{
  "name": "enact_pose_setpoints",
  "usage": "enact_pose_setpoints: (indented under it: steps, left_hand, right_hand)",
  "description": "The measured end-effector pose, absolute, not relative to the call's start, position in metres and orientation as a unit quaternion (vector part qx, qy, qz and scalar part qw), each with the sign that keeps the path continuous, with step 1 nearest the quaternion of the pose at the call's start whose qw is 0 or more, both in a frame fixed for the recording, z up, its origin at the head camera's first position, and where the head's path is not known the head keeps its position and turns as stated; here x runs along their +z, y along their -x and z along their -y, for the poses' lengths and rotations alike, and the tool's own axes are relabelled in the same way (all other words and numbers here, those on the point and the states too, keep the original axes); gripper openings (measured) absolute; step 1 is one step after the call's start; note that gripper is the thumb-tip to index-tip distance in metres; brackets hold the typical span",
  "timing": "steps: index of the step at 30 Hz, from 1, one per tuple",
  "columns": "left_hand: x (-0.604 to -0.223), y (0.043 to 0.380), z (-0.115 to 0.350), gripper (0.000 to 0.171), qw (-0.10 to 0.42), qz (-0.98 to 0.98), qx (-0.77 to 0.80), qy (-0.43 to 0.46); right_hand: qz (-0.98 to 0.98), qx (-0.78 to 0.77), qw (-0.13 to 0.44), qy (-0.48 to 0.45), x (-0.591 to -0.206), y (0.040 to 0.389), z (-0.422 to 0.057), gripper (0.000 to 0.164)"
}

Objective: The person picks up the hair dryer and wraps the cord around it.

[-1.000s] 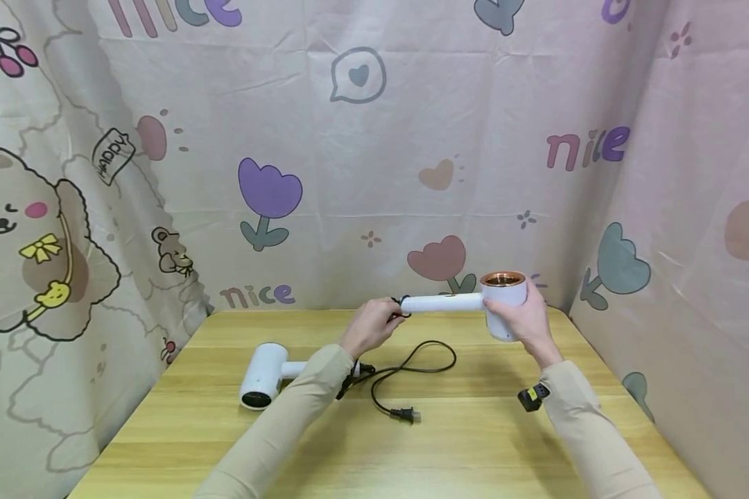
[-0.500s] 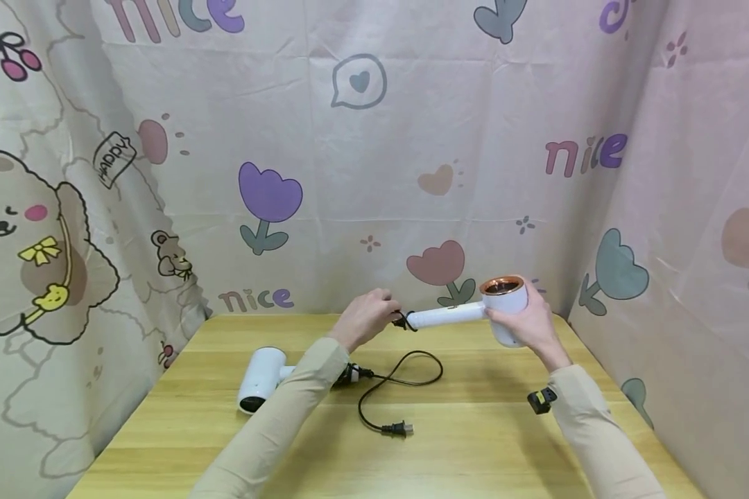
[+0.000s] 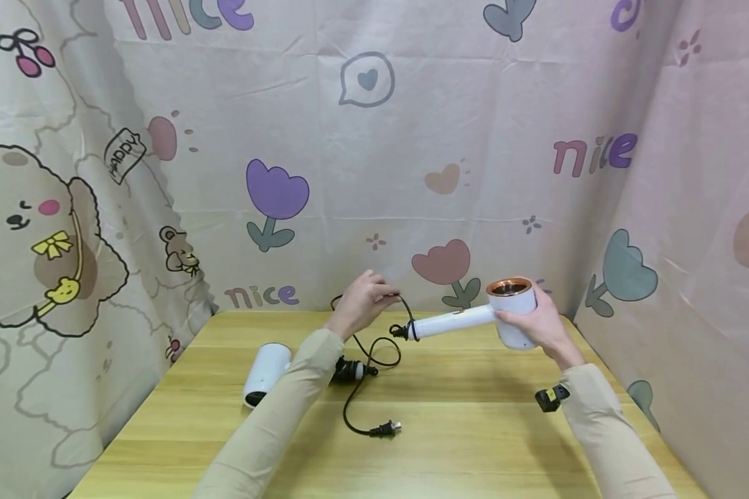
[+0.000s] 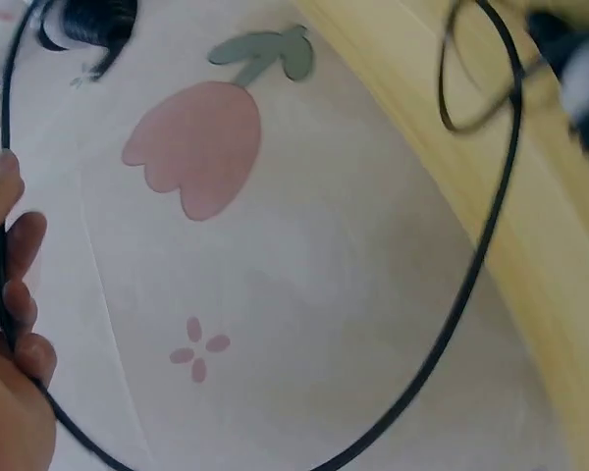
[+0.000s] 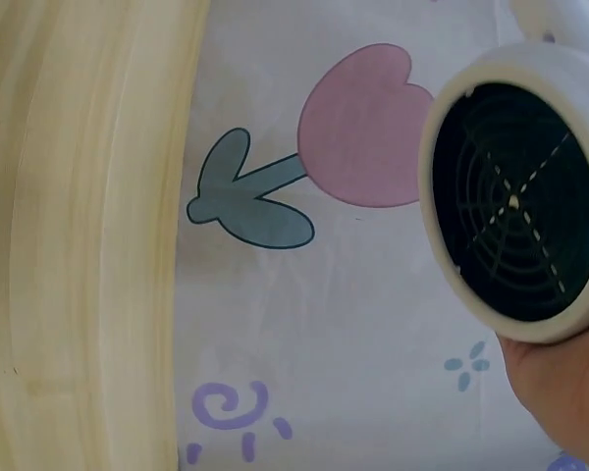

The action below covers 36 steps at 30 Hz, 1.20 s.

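Found cord (image 4: pixel 483 245) pinched in left hand (image 3: pixel 360 303), hair dryer (image 3: pixel 514 303) gripped in right hand (image 3: pixel 546 324), raised above table (image 3: pixel 462 443), inside its right edge.

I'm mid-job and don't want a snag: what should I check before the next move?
1. Held hair dryer supported: ok, the right hand grips its barrel.
2. Cord in hand: ok, the left hand pinches it.
3. Handle end free of cord: not ok, cord loops around it.
4. Plug out of any socket: ok, it lies on the table.
5. Slack cord clear of the second hair dryer's cord bundle: cannot tell, they crowd together in the head view.
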State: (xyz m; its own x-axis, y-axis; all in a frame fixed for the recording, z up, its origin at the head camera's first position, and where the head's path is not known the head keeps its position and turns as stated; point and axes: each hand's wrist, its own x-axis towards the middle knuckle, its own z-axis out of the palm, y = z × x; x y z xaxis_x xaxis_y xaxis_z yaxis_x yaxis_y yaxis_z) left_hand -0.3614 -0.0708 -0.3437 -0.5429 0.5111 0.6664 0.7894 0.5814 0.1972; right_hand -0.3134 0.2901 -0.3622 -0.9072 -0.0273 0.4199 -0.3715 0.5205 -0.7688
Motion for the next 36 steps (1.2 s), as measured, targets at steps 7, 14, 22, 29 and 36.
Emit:
enact_pose_setpoints:
  steps: [7, 14, 22, 29, 36]
  left_hand:
    - [-0.34, 0.359, 0.07, 0.015, 0.19, 0.816, -0.413, 0.357]
    - [-0.352, 0.362, 0.068, 0.012, 0.114, 0.822, -0.48, 0.286]
    - [-0.373, 0.364, 0.062, 0.01, 0.034, 0.811, -0.52, 0.267]
    - [-0.385, 0.356, 0.055, 0.019, 0.021, 0.835, -0.485, 0.259]
    - [-0.393, 0.343, 0.043, 0.021, 0.179, 0.865, -0.322, 0.342]
  right_hand:
    - [0.826, 0.528, 0.147, -0.13, -0.366, 0.307, -0.296, 0.066]
    - [0.776, 0.606, 0.107, -0.143, -0.372, 0.305, -0.297, 0.046]
    - [0.707, 0.691, 0.082, -0.125, -0.378, 0.304, -0.29, 0.034]
    - [0.652, 0.751, 0.09, -0.053, -0.386, 0.311, -0.283, 0.026]
    - [0.668, 0.726, 0.144, 0.075, -0.372, 0.319, -0.272, 0.059]
